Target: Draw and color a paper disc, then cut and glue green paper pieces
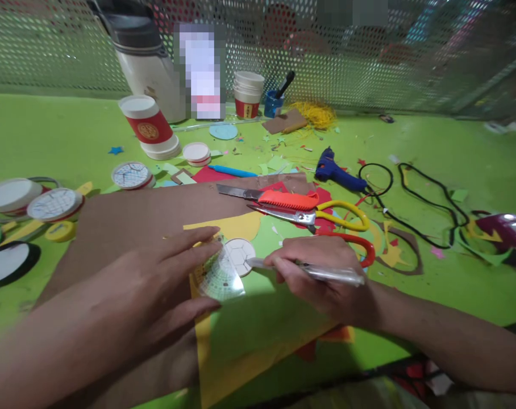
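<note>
My left hand [155, 284] lies flat with fingers spread, pressing a clear plastic protractor [219, 278] onto the green sheet [249, 324]. My right hand [321, 272] is closed round a clear pen [321, 272], its tip at the edge of a small white paper disc [240, 254] marked with lines. The disc lies beside the protractor, partly over a yellow paper shape [236, 226]. A brown sheet of card [134, 218] lies under my left hand.
Orange-handled utility knife [279, 199] and yellow and red scissors [326, 218] lie just beyond my hands. A blue glue gun [337, 170] with black cord, paper cups [149, 125], round lids [53, 204] at left, scraps and a mesh wall behind.
</note>
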Action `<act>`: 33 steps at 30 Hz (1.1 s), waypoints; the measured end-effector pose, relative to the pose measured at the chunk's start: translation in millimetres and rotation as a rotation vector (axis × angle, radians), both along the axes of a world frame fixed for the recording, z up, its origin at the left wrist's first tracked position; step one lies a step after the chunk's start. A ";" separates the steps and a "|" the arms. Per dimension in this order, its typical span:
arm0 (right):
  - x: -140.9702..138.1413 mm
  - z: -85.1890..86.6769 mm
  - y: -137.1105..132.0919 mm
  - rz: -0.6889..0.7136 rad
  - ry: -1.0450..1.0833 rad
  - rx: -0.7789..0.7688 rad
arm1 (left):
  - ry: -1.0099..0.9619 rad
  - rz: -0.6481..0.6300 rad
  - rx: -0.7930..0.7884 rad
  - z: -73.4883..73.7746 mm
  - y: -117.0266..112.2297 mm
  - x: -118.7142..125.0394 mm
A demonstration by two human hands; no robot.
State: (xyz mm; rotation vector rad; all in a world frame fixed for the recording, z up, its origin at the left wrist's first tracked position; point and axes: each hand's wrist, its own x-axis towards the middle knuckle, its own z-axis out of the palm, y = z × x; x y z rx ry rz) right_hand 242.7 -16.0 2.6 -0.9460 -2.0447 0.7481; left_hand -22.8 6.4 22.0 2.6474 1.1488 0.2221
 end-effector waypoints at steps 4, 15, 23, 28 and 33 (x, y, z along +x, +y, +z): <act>-1.0 0.0 0.5 -0.003 -0.002 -0.012 | 0.039 -0.060 0.031 -7.8 -0.8 6.6; -0.6 0.7 -0.6 -0.022 -0.028 0.005 | 0.041 -0.057 -0.006 -10.2 -4.0 14.2; -1.9 1.3 -1.2 -0.043 -0.046 0.012 | 0.110 -0.022 -0.041 -11.8 -6.4 19.6; -1.8 1.3 -1.6 -0.054 -0.068 0.024 | 0.090 -0.046 -0.014 -10.3 -6.2 20.5; -2.0 1.9 -1.8 -0.059 -0.074 0.030 | 0.054 -0.058 -0.005 -9.2 -7.1 21.6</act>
